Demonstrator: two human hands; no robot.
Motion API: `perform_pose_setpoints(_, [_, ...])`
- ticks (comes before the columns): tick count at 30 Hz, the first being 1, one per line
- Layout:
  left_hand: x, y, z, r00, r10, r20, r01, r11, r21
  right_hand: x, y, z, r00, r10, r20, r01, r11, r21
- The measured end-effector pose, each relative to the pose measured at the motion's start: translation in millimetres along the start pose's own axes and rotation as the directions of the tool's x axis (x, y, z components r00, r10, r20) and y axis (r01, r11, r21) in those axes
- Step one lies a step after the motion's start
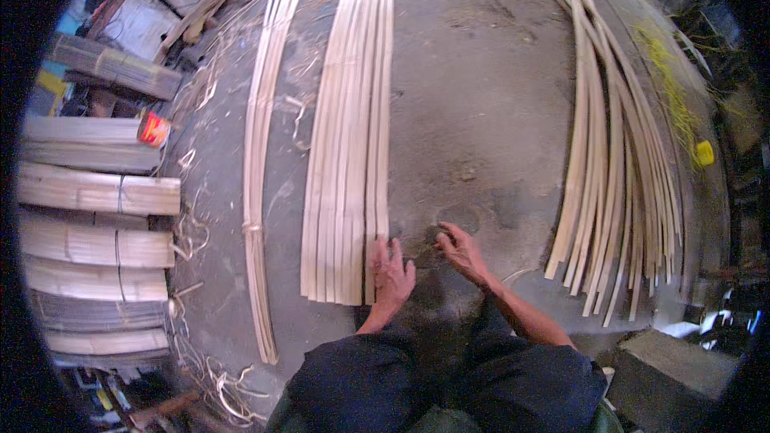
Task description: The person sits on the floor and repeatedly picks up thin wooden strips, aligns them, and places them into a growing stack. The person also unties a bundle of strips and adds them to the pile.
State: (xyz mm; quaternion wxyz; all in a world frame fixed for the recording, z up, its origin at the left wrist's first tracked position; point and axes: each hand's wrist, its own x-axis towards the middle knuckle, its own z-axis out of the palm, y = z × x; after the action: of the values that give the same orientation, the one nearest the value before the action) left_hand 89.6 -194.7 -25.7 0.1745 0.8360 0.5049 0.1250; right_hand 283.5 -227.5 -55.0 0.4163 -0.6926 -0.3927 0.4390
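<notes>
A row of long, pale, flat wooden or bamboo strips (345,152) lies side by side on the floor, running away from me. My left hand (391,279) rests at the near right edge of this row, its fingers spread over the outermost strip. Right of the row, above the bare floor, is my right hand (461,252). Its fingers are bent inward with the tips close together; whatever may be between them is too small to make out. Further left lies a narrow bundle of similar strips (255,192), tied near its closer end.
Loose long strips (597,176) fan out on the right. Tied bundles of slats (96,192) are stacked at left, beside a red tin (153,129). Curled shavings (220,381) litter the floor. Yellow strings (670,84) and a yellow cup-like object (704,153) are far right.
</notes>
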Motion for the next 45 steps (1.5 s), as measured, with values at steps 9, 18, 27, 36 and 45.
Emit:
perform_pose_setpoints(9, [10.3,-13.9,17.0,0.929,-0.371,0.01,0.314,0.771,-0.553,19.0,-4.6,84.7,0.999,-0.014,0.043,0.012,0.999,0.052])
perform_pose_setpoints(18, [21.6,18.4,-38.4,0.945,-0.275,0.178,0.311,0.58,-0.753,4.3,-54.7,24.9,0.958,0.286,-0.022,-0.223,0.79,0.571])
perform_pose_setpoints(27, [20.4,-38.7,-25.3,0.973,-0.231,0.007,0.229,0.971,0.072,-43.1,-82.7,-184.2,0.7,-0.136,-0.701,0.154,0.987,-0.038])
perform_pose_setpoints(36, [17.7,-61.8,-5.7,0.99,-0.142,-0.005,0.14,0.972,0.189,-86.1,3.3,-363.1,0.607,-0.192,-0.771,-0.116,0.938,-0.325])
perform_pose_setpoints(45, [20.3,-64.7,-20.8,0.995,-0.068,-0.079,0.079,0.985,0.153,-131.9,26.0,-475.9,0.643,0.019,-0.766,-0.556,0.7,-0.449])
